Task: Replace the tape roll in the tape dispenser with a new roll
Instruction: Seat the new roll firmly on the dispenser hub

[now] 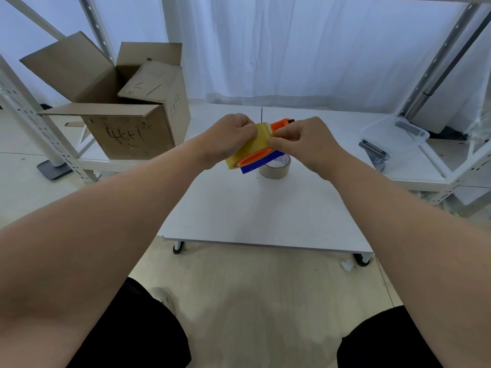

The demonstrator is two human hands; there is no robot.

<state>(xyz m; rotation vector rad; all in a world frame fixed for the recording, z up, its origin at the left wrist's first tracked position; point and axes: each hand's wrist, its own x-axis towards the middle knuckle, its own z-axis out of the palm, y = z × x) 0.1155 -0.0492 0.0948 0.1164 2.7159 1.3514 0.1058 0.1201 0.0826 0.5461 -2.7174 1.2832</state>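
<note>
Now both hands' fingers [276, 141] pinch the glossy yellow tape roll [249, 146] on its orange-and-blue plastic dispenser [281, 123].

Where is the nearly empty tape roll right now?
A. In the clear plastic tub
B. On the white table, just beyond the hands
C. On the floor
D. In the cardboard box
B: the nearly empty roll lies flat on the table, partly hidden behind the dispenser that both hands hold.
</note>
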